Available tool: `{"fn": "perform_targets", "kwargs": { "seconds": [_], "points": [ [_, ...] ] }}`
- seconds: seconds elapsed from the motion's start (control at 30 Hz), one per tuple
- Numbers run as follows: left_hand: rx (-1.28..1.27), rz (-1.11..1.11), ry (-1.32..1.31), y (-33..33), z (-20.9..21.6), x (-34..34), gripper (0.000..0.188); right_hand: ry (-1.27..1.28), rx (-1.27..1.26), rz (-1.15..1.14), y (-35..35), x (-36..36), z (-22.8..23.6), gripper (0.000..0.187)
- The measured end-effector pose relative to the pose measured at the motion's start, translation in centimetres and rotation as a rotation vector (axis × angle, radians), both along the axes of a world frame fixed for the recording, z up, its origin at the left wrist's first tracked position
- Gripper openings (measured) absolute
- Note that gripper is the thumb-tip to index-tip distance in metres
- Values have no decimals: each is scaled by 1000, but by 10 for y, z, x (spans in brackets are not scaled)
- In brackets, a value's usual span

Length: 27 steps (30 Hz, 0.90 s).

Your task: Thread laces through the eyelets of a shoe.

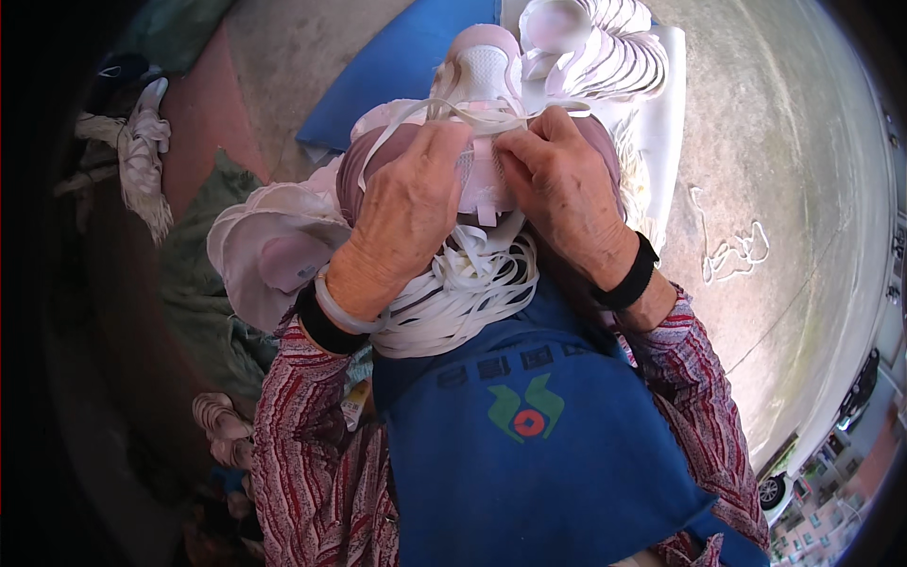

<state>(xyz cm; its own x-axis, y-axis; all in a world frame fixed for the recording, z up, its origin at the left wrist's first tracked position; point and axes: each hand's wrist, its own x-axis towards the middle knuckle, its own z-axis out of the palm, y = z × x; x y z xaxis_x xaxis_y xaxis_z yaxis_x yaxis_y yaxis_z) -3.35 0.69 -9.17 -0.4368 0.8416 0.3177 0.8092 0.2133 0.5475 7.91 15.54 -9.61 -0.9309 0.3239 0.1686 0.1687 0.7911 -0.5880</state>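
Note:
A pale pink and white shoe upper (484, 71) lies across my lap, its toe pointing away from me. White shoelace (491, 121) runs across its lacing area, with a loop hanging off to the left. My left hand (416, 194) is closed at the upper's left side, fingertips pinching the lace. On the right side my right hand (557, 175) is also closed, thumb and finger pressed together on the lace. A pink pull tab (487, 214) shows between the hands. Below them, a bundle of loose white laces (472, 298) rests on my blue apron (539, 454).
Stacked shoe uppers (609, 61) stand at the far right on a white board (669, 123). More uppers (274, 246) lie beside my left forearm. A loose white cord (737, 250) lies on the concrete floor at right. White laces (142, 156) hang at the far left.

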Motion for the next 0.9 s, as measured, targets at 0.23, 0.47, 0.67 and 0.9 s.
{"fn": "perform_targets", "kwargs": {
  "seconds": [0.23,0.47,0.67,0.9],
  "points": [
    [-24,58,-47,1,0,-2,15,29,-22,11,0,-1,2,15],
    [-7,144,-70,11,-1,0,12,23,-39,5,0,-3,2,17],
    [-158,151,-192,9,5,-10,11,15,15,-5,-2,-1,1,16],
    [-130,180,-247,10,-2,-7,15,28,31,2,1,-2,0,14]
  ]
}}
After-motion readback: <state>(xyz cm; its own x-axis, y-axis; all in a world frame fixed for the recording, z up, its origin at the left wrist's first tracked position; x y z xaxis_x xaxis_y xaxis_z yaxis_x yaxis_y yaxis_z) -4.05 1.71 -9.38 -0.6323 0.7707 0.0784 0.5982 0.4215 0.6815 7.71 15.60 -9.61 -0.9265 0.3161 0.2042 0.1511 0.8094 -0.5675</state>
